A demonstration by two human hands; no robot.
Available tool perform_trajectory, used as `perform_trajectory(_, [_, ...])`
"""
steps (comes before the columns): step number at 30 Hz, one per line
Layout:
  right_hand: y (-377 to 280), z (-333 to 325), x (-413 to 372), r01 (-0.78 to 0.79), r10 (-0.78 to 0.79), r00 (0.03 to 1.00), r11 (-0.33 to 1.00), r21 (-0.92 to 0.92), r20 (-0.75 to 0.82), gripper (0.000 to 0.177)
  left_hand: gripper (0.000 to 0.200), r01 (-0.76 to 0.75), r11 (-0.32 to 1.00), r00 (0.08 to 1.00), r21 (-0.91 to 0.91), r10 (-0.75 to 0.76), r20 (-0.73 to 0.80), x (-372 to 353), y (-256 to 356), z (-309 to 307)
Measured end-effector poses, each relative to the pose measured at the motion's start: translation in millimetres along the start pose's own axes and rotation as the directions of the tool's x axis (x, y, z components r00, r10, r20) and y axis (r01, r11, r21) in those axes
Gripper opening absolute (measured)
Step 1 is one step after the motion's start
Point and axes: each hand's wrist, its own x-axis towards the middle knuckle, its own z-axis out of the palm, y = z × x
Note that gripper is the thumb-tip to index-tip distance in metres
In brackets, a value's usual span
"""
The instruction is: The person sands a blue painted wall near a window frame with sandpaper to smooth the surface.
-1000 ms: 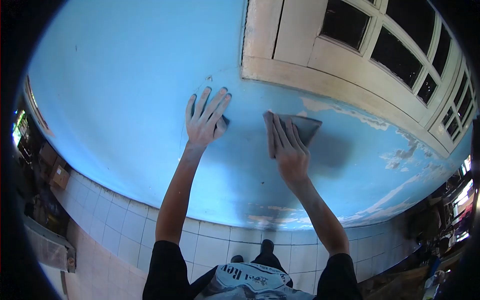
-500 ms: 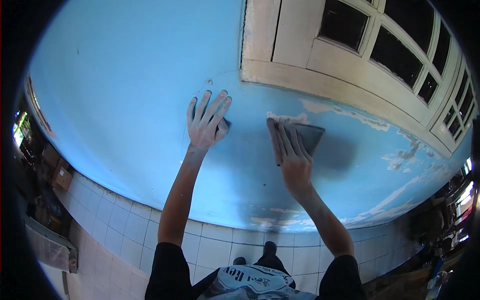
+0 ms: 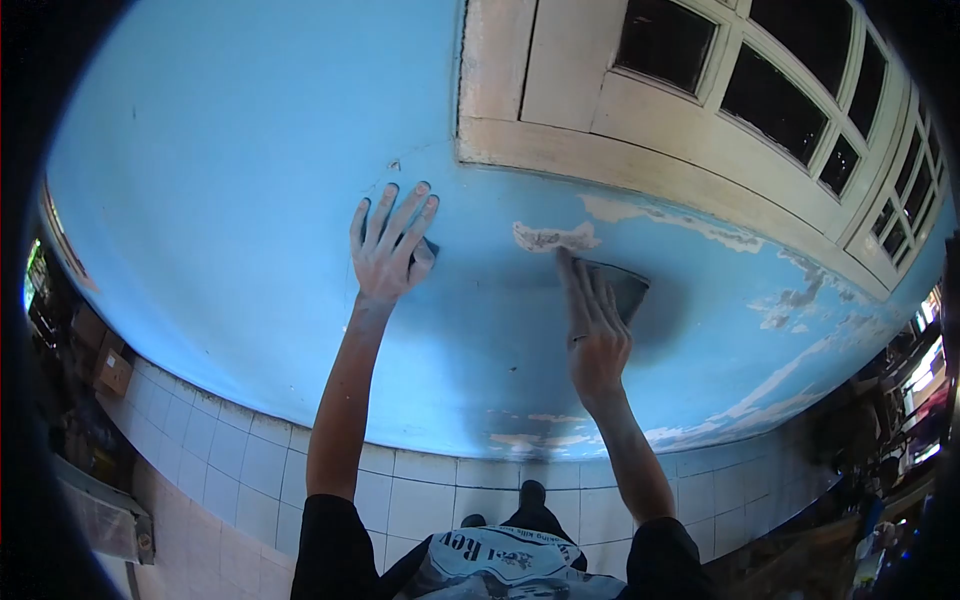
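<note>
My left hand (image 3: 388, 248) lies against the blue wall (image 3: 250, 200) with its fingers spread, just below a small chip in the paint. My right hand (image 3: 598, 330) presses a dark grey sheet (image 3: 625, 288) against the wall, fingers stretched over it, and part of the sheet sticks out on the right. A bare whitish patch (image 3: 555, 237) shows just above my right fingertips. More peeled paint (image 3: 700, 228) runs along under the window frame.
A pale wooden window frame (image 3: 640, 160) with dark panes fills the upper right. White tiles (image 3: 420, 490) lie below the wall. A cardboard box (image 3: 113, 372) stands at the left, and cluttered items are at the lower right.
My right hand has moved down and slightly right with the sheet, uncovering more of the whitish patch. My left hand stays at the same place on the wall; the view has shifted slightly.
</note>
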Motion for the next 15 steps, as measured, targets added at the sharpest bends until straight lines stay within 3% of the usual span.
perform_trajectory(2, [11, -6, 4, -0.094, 0.113, 0.979, 0.989, 0.116, -0.168, 0.056, 0.046, -0.009, 1.0, 1.0, 0.003, 0.009, -0.009, -1, -1, 1])
perform_trajectory(3, [16, -5, 7, -0.101, 0.118, 0.978, 0.99, 0.104, -0.174, 0.056, 0.045, -0.015, 1.0, 1.0, 0.014, 0.015, -0.014, -1, -2, 2])
perform_trajectory(5, [23, -1, 8, -0.124, 0.209, 0.925, 0.955, 0.268, -0.317, 0.058, 0.044, -0.021, 1.0, 1.0, 0.009, 0.021, -0.023, -1, -2, 3])
perform_trajectory(9, [-22, 11, 11, -0.174, 0.232, 0.956, 0.94, 0.293, -0.179, 0.059, 0.042, -0.026, 1.0, 1.0, 0.003, 0.026, -0.001, 0, -2, 0])
perform_trajectory(11, [-22, 32, 3, -0.012, 0.031, 0.995, 0.981, 0.191, -0.095, 0.059, 0.043, -0.044, 0.999, 0.999, 0.0, 0.044, 0.0, -2, -3, 3])
perform_trajectory(15, [6, 11, 5, -0.171, 0.206, 0.963, 0.965, 0.197, -0.176, 0.056, 0.043, -0.037, 0.999, 0.999, 0.009, 0.037, -0.001, -3, -6, 4])
